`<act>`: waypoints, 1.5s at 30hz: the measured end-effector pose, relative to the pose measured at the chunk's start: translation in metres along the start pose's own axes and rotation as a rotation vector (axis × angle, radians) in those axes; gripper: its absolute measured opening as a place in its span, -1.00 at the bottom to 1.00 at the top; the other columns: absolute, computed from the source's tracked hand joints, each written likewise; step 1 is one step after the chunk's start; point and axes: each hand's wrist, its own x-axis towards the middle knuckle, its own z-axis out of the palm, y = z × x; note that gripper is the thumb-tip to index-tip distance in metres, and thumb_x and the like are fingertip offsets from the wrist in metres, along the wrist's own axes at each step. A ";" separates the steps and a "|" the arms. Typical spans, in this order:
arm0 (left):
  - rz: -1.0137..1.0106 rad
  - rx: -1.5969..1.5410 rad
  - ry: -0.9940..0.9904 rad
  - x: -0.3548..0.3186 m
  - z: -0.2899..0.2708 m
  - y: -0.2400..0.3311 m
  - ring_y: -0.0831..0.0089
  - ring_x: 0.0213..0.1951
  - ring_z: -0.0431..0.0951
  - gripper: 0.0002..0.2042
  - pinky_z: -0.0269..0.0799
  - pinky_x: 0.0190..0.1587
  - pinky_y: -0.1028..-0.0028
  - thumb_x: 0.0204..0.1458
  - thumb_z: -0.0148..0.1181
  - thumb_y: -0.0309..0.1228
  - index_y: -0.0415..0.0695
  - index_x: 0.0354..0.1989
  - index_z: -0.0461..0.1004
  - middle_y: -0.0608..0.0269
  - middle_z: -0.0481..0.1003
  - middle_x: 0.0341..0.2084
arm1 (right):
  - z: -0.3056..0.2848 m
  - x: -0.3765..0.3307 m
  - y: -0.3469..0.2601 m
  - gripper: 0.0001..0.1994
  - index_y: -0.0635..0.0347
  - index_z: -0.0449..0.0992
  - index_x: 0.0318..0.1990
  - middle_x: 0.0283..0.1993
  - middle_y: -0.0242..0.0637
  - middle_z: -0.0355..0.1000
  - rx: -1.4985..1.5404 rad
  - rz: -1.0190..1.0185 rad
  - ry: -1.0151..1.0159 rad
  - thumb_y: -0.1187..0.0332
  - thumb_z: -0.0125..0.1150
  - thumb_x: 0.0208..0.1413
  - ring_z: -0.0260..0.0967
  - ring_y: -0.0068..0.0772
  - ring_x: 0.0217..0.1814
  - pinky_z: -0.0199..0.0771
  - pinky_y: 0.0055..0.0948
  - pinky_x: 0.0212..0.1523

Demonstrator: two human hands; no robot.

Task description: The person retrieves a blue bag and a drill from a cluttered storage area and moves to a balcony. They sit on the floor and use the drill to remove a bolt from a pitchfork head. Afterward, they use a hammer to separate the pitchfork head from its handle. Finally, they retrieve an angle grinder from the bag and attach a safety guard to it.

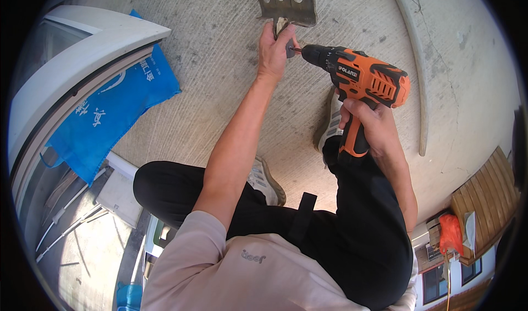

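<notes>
A: Item one. What did your right hand (369, 125) carry?

B: You held an orange and black cordless drill (360, 82) by its grip, fingers wrapped fully around the handle, with the bit aimed left at the piece your other hand steadied.

A: Item two. The left hand (275, 49)?

B: Your fingers were curled narrowly, pinching a small dark grey metal piece (290, 48) right at the bit's tip. It sat against the lower edge of a flat grey slotted metal bracket (289, 4) lying on the pale concrete floor (220, 63). Whether the bit was already biting in, I could not tell.

A: Item three. The step in hand?

B: By my reading, you were driving or drilling at that small piece, at the start of the fastening. The next move called for keeping the drill square to it and your pinching fingers clear of the bit.

A: Item four. Surroundings?

B: A blue printed fabric bag (113, 110) lay well to your left under a white curved panel (82, 52). A long pale curved strip (415, 63) lay on the floor to your right. Your grey sneaker (330, 124) sat just below the drill.
</notes>
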 end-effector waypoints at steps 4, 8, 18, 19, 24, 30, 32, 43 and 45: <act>-0.012 -0.008 0.003 -0.003 -0.004 -0.005 0.55 -0.47 0.43 -0.84 0.35 -0.34 0.54 0.18 0.13 -0.36 -0.17 -0.21 0.35 0.32 0.43 -0.54 | 0.011 -0.002 -0.011 -0.76 0.30 0.43 -0.11 -0.52 -0.34 0.36 -0.032 0.026 -0.018 0.40 0.13 0.08 0.36 -0.52 -0.51 0.41 -0.54 -0.43; 0.019 -0.068 -0.007 -0.001 -0.005 -0.010 0.52 -0.49 0.44 -0.79 0.38 -0.36 0.51 0.16 0.17 -0.34 -0.19 -0.20 0.32 0.28 0.43 -0.55 | 0.015 -0.006 -0.009 -0.76 0.30 0.44 -0.09 -0.49 -0.36 0.38 -0.074 0.017 -0.027 0.45 0.13 0.07 0.37 -0.52 -0.50 0.42 -0.54 -0.41; 0.006 -0.111 -0.031 -0.004 -0.012 -0.009 0.49 -0.47 0.44 -0.76 0.39 -0.33 0.47 0.18 0.16 -0.33 -0.20 -0.16 0.29 0.27 0.42 -0.53 | 0.011 -0.001 0.000 -0.75 0.33 0.44 -0.07 -0.25 -0.29 0.46 -0.195 0.007 -0.044 0.53 0.09 0.06 0.48 -0.47 -0.35 0.48 -0.49 -0.37; 0.007 -0.111 -0.032 -0.004 -0.012 -0.009 0.49 -0.47 0.44 -0.76 0.40 -0.33 0.47 0.18 0.16 -0.33 -0.20 -0.16 0.29 0.27 0.42 -0.53 | 0.010 -0.002 0.000 -0.76 0.32 0.44 -0.09 -0.29 -0.30 0.46 -0.177 0.036 -0.031 0.53 0.09 0.06 0.45 -0.50 -0.39 0.47 -0.49 -0.39; -0.003 -0.108 -0.039 -0.005 -0.008 -0.006 0.48 -0.47 0.45 -0.77 0.41 -0.33 0.45 0.19 0.14 -0.33 -0.19 -0.16 0.29 0.27 0.41 -0.53 | 0.011 -0.006 -0.006 -0.80 0.31 0.44 -0.13 -0.36 -0.35 0.43 -0.134 0.017 0.010 0.56 0.10 0.05 0.40 -0.54 -0.49 0.45 -0.49 -0.43; -0.040 -0.074 -0.064 -0.005 -0.012 -0.008 0.50 -0.42 0.47 -0.82 0.42 -0.27 0.47 0.22 0.09 -0.35 -0.16 -0.13 0.32 0.29 0.45 -0.47 | 0.006 -0.007 -0.005 -0.80 0.30 0.43 -0.14 -0.35 -0.36 0.40 -0.173 0.002 0.013 0.57 0.11 0.04 0.41 -0.52 -0.49 0.46 -0.47 -0.42; -0.044 -0.072 -0.053 -0.003 -0.009 -0.007 0.49 -0.42 0.47 -0.81 0.41 -0.29 0.47 0.22 0.09 -0.33 -0.15 -0.13 0.31 0.29 0.45 -0.48 | 0.005 -0.010 -0.009 -0.80 0.30 0.44 -0.15 -0.34 -0.36 0.41 -0.180 -0.001 0.030 0.57 0.12 0.03 0.42 -0.52 -0.48 0.46 -0.47 -0.42; -0.046 -0.086 -0.037 0.003 -0.004 -0.005 0.48 -0.47 0.49 -0.77 0.42 -0.39 0.48 0.21 0.11 -0.28 -0.15 -0.12 0.31 0.24 0.47 -0.50 | -0.005 -0.012 -0.010 -0.78 0.30 0.47 -0.16 -0.36 -0.34 0.46 -0.179 -0.029 0.072 0.51 0.16 -0.01 0.43 -0.51 -0.45 0.45 -0.47 -0.38; -0.067 -0.072 -0.020 0.003 -0.006 -0.005 0.46 -0.49 0.50 -0.76 0.44 -0.42 0.47 0.21 0.12 -0.28 -0.17 -0.13 0.31 0.23 0.46 -0.50 | -0.012 -0.020 -0.009 -0.83 0.29 0.47 -0.21 -0.42 -0.36 0.46 -0.230 -0.051 0.135 0.56 0.17 -0.01 0.46 -0.51 -0.43 0.50 -0.45 -0.37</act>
